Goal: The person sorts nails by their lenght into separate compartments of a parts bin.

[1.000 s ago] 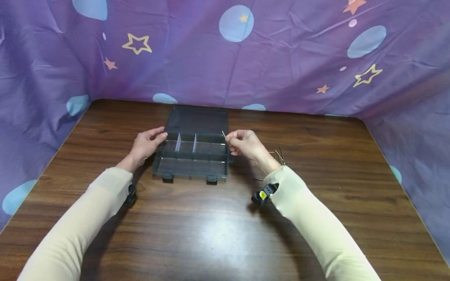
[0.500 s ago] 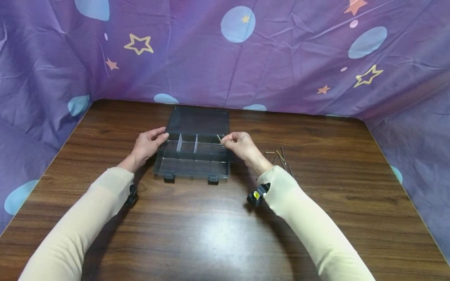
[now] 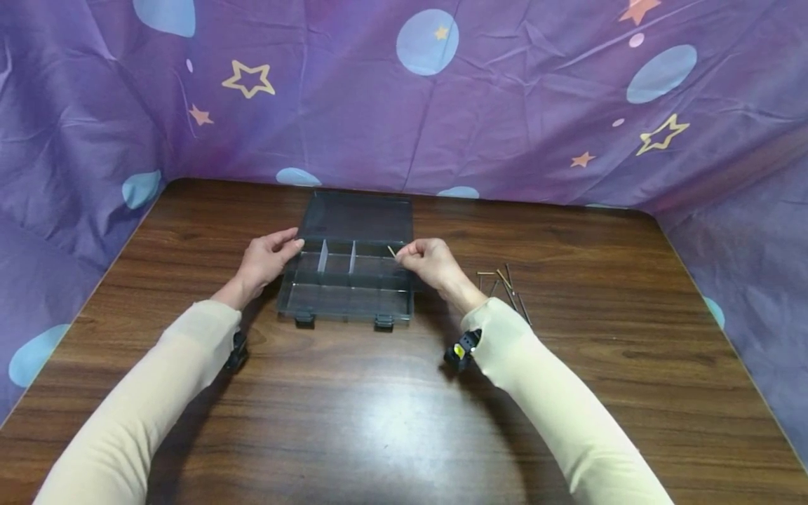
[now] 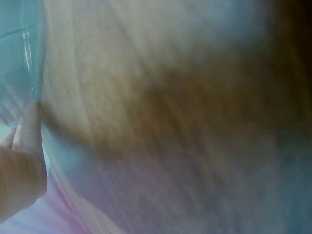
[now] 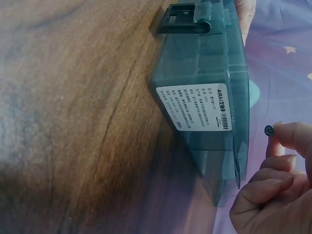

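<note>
Broad tabletop (image 3: 353,400) surrounds box (image 3: 344,311) | left grip (image 3: 261,263) loose, touching left edge | right grip (image 3: 432,262) pinching screw (image 3: 392,252) near right rim

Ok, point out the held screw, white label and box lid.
Held screw (image 5: 269,130): right wrist view, on its head.
White label (image 5: 195,107): right wrist view, its middle.
Box lid (image 3: 356,217): head view, its middle.

A table (image 3: 353,400) bears a box (image 3: 346,301) and screws (image 3: 504,280).
</note>
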`<state>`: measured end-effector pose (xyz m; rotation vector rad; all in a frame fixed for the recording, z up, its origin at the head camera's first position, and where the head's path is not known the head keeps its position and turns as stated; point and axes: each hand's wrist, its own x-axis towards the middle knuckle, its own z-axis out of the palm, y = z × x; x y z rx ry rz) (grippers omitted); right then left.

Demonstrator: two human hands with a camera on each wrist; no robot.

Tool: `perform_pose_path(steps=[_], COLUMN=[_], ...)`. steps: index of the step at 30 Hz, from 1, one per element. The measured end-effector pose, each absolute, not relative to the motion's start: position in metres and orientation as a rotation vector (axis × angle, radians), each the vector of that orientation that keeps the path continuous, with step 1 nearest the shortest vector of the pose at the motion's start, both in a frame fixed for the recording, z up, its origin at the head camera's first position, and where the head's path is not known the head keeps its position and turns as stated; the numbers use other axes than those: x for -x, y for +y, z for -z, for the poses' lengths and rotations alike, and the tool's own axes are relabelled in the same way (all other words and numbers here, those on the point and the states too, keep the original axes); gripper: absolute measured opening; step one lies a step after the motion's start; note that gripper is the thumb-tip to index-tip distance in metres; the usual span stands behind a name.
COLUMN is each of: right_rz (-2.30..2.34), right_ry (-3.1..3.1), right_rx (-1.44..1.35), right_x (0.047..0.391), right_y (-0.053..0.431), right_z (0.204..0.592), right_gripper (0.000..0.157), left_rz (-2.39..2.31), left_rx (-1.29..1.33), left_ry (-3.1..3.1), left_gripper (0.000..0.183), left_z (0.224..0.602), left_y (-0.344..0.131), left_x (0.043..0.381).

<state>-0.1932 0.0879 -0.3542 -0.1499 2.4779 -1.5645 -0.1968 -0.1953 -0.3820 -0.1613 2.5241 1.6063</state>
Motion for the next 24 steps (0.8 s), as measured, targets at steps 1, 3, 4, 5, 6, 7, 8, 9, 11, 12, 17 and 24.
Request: perform_pose_path(steps=[1, 3, 4, 5, 6, 7, 8, 9, 11, 12, 17, 24], right_rz=[1.56, 1.549, 1.545, 1.54, 1.539, 1.536, 1.535, 1.535, 1.529, 1.526, 1.491, 1.459], right_ry=[2.478, 2.482, 2.483, 2.485, 2.484, 2.486, 2.49, 2.493, 2.502, 2.508, 2.545, 2.578], right_rx=[0.149, 0.145, 0.143, 0.141, 0.139, 0.138, 0.138, 0.14, 0.142, 0.143, 0.133, 0.125], right_x=[0.1933, 0.1933, 0.1933, 0.1934, 0.1933, 0.1933, 0.1933, 0.1932, 0.1933, 0.1934, 0.194, 0.1942], right_y=[0.0875, 0.0868, 0.0864, 0.0862, 0.0861, 0.0859, 0.0858, 0.0857, 0.0854, 0.0852, 0.0846, 0.0854], right_z=[0.3543, 0.3543, 0.3542, 0.3542, 0.3541, 0.3539, 0.3536, 0.3534, 0.3533, 0.3533, 0.3542, 0.3554], right_gripper=[0.016, 0.016, 0.016, 0.016, 0.017, 0.016, 0.016, 0.016, 0.015, 0.014, 0.013, 0.012], left_rz=[-1.608, -1.611, -1.611, -1.612, -1.611, -1.611, -1.608, -1.607, -1.604, -1.603, -1.604, -1.594], left_rx=[0.16, 0.158, 0.158, 0.157, 0.156, 0.157, 0.156, 0.155, 0.156, 0.16, 0.178, 0.167], left_ry=[2.526, 2.528, 2.53, 2.531, 2.533, 2.533, 2.535, 2.536, 2.533, 2.53, 2.509, 2.489], left_gripper=[0.052, 0.052, 0.052, 0.052, 0.052, 0.052, 0.052, 0.052, 0.053, 0.053, 0.054, 0.054], left_z=[0.3824, 0.3832, 0.3836, 0.3838, 0.3841, 0.3842, 0.3843, 0.3842, 0.3841, 0.384, 0.3825, 0.38], left_y=[-0.1954, -0.1958, -0.196, -0.1961, -0.1962, -0.1962, -0.1962, -0.1961, -0.1962, -0.1962, -0.1964, -0.196], left_x=[0.197, 0.1974, 0.1975, 0.1975, 0.1976, 0.1977, 0.1977, 0.1978, 0.1979, 0.1978, 0.197, 0.1959])
